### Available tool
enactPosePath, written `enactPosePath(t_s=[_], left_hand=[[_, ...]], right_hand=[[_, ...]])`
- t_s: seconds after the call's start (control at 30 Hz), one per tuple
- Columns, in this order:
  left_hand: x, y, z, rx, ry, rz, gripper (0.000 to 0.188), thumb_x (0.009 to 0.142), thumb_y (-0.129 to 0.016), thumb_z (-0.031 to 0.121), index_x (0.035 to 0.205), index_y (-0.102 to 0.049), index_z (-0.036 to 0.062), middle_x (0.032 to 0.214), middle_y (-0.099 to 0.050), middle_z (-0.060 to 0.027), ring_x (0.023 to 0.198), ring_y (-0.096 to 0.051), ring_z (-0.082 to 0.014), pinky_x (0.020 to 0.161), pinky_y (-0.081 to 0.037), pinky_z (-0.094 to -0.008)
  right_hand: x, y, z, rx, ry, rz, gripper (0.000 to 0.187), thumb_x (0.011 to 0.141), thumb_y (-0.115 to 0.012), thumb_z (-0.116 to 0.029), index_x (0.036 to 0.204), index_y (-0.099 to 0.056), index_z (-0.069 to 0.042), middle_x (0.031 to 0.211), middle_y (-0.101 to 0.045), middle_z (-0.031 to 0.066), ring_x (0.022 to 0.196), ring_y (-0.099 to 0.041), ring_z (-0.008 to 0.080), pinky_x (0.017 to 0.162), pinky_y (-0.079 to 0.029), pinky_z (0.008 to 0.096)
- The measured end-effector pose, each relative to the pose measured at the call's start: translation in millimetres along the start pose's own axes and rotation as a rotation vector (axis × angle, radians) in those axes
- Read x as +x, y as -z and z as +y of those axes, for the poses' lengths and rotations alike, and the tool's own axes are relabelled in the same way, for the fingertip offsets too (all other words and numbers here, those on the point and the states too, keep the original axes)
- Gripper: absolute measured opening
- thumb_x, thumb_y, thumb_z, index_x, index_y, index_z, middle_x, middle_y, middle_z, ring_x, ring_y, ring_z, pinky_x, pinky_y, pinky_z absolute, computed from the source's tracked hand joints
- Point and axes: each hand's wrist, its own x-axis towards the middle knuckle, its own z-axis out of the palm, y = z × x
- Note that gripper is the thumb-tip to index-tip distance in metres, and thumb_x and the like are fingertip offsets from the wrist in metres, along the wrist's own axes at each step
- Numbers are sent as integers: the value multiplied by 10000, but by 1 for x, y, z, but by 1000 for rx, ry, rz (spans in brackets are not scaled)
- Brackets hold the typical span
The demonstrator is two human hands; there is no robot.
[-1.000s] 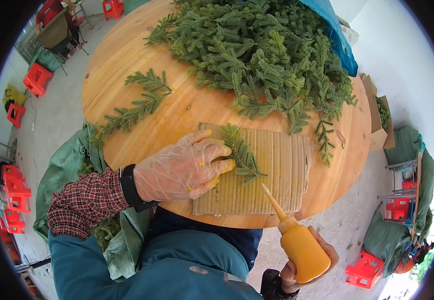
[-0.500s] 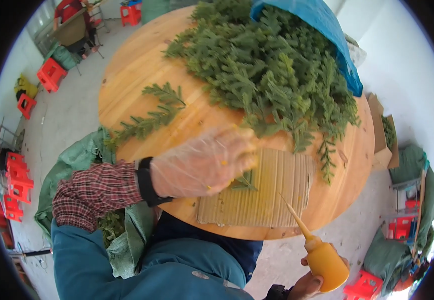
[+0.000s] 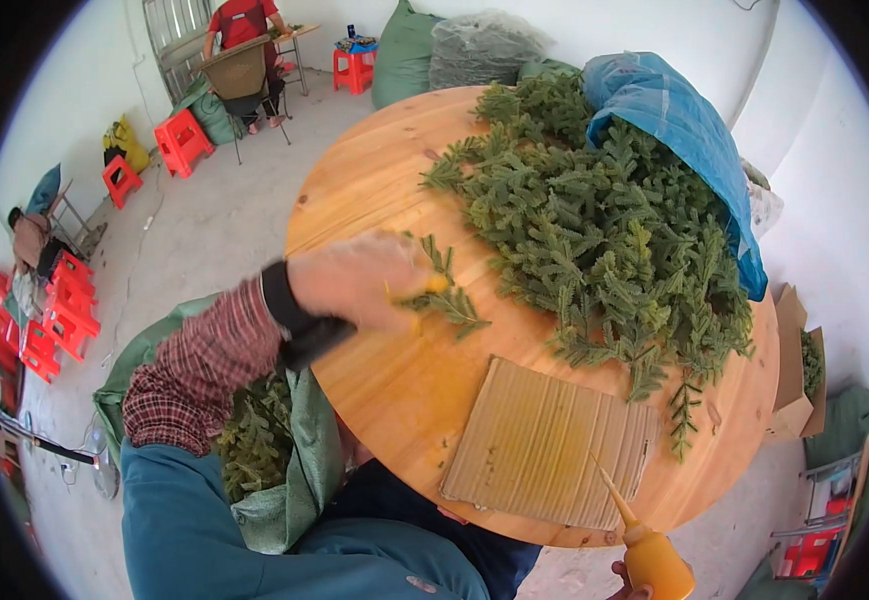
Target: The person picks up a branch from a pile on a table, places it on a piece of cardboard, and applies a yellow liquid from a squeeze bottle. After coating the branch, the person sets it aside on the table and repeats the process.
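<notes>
My left hand (image 3: 360,280), in a thin clear glove with yellow-stained fingertips, is smeared by motion over the left side of the round wooden table (image 3: 355,170). Green fir sprigs (image 3: 462,308) show beside and beyond its fingers; whether it grips any is unclear. Low at the right, my right hand (image 3: 627,588) is closed round an orange-yellow squeeze bottle (image 3: 660,565), mostly cut off by the lower edge. The bottle's long thin nozzle points up over a corrugated cardboard piece (image 3: 545,450) with yellow stains. A large heap of fir sprigs (image 3: 605,220) spills from a blue bag (image 3: 670,115).
At my left stands a green woven sack (image 3: 290,505) with greenery inside. A cardboard box (image 3: 790,375) is beyond the table's right edge. Red stools (image 3: 183,142) line the left side of the room, where a person in red (image 3: 245,25) works at another table.
My left hand has swung left, away from the cardboard, and the sprig that lay under it there is gone from the cardboard. The view has shifted; the bottle stays in my right hand.
</notes>
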Motion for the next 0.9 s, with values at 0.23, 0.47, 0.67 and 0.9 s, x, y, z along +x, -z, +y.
enactPosePath(t_s=[0.23, 0.47, 0.67, 0.9], left_hand=[[60, 4, -120, 131, 462, 266, 257, 848, -620, 286, 960, -681, 63, 916, -687, -165, 892, -653, -357, 790, -499, -466], [99, -42, -172, 316, 523, 232, 192, 818, -622, 236, 885, -695, 71, 874, -703, -161, 870, -672, -349, 750, -506, -462], [90, -14, -137, 74, 577, 536, 215, 831, -623, 256, 877, -676, 54, 839, -700, -179, 833, -679, -341, 752, -511, -463], [64, 13, -70, -170, 687, 704, 257, 868, -602, 266, 940, -634, 21, 808, -690, -175, 744, -683, -306, 681, -524, -410]], right_hand=[[2, -1, 7, -7, -13, -59, 738, 884, -680, -491, 1348, -369, -8, 1075, -595, 205, 775, -637, 313, 732, -541, 403], [4, -12, -13, -5, -6, -57, 733, 895, -673, -499, 1346, -367, -8, 1072, -590, 211, 752, -637, 304, 671, -553, 404], [5, -14, -8, -20, 12, -34, 750, 883, -692, -503, 1346, -367, -10, 1086, -583, 213, 747, -636, 308, 646, -556, 402], [1, -9, 4, 16, 0, -22, 755, 867, -712, -506, 1331, -384, -9, 1086, -584, 205, 779, -639, 312, 645, -558, 399]])
